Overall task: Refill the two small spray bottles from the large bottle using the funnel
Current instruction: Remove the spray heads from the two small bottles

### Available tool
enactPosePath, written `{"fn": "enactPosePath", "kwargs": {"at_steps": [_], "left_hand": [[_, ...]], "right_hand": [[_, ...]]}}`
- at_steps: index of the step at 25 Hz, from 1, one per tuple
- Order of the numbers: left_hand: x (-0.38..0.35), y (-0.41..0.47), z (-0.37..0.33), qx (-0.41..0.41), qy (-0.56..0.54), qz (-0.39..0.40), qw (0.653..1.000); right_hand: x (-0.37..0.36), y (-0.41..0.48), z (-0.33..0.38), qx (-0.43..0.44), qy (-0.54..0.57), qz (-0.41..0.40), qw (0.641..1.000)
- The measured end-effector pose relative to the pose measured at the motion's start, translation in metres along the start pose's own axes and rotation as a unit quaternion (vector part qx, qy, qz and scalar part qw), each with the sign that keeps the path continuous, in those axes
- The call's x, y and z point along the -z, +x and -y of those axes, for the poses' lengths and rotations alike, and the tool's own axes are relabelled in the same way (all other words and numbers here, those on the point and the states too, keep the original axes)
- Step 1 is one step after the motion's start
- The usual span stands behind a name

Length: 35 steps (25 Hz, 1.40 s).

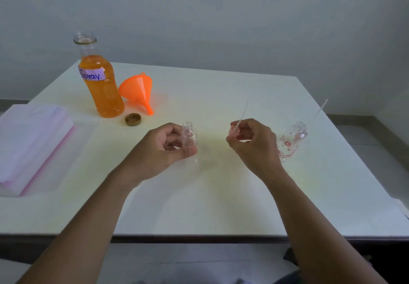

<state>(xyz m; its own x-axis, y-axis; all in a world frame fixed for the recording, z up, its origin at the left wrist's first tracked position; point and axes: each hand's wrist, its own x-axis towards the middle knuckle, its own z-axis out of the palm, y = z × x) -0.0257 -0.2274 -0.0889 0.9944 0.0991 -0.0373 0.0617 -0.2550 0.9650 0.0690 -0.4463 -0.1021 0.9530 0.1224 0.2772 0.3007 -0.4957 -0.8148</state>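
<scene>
My left hand point(163, 148) grips a small clear spray bottle point(188, 136), upright on the table with its neck uncovered. My right hand point(252, 142) pinches that bottle's spray top, whose thin dip tube point(242, 115) sticks up and away from the bottle. A second small bottle point(292, 139), with red flower print, stands uncapped just right of my right hand; another dip tube point(321, 107) shows behind it. The large bottle point(104, 84) of orange liquid, labelled "Spray", stands uncapped at the back left. The orange funnel point(138, 93) lies on its side beside it.
A brown cap point(133, 119) lies upside down in front of the large bottle. A stack of white and pink paper sheets point(33, 142) covers the table's left side. The white table point(221, 195) ends near my body; a wall stands behind.
</scene>
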Motion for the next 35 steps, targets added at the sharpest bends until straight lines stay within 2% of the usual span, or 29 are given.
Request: {"fn": "enactPosePath", "kwargs": {"at_steps": [6,16,23,25,28,32,35], "left_hand": [[-0.038,0.008,0.008,-0.028,0.059,-0.075,0.995],[-0.043,0.007,0.014,-0.021,0.103,-0.070,0.992],[-0.011,-0.015,0.017,0.006,0.134,-0.060,0.989],[0.005,-0.032,0.019,0.022,0.172,-0.103,0.980],[0.036,-0.056,0.020,0.048,0.200,-0.220,0.954],[0.076,-0.066,0.021,0.045,0.137,-0.377,0.915],[0.088,-0.049,0.030,0.028,0.110,-0.401,0.909]], "right_hand": [[-0.023,0.017,-0.008,-0.030,-0.018,0.023,0.999],[-0.014,0.011,-0.015,-0.054,-0.005,0.061,0.997],[0.008,-0.027,-0.008,-0.037,-0.114,0.084,0.989],[0.017,-0.049,0.001,-0.048,-0.137,0.108,0.984],[0.018,-0.093,0.023,-0.060,-0.140,0.126,0.980],[-0.013,-0.133,0.068,0.044,-0.118,0.169,0.978],[-0.053,-0.120,0.094,0.098,-0.103,0.186,0.972]]}}
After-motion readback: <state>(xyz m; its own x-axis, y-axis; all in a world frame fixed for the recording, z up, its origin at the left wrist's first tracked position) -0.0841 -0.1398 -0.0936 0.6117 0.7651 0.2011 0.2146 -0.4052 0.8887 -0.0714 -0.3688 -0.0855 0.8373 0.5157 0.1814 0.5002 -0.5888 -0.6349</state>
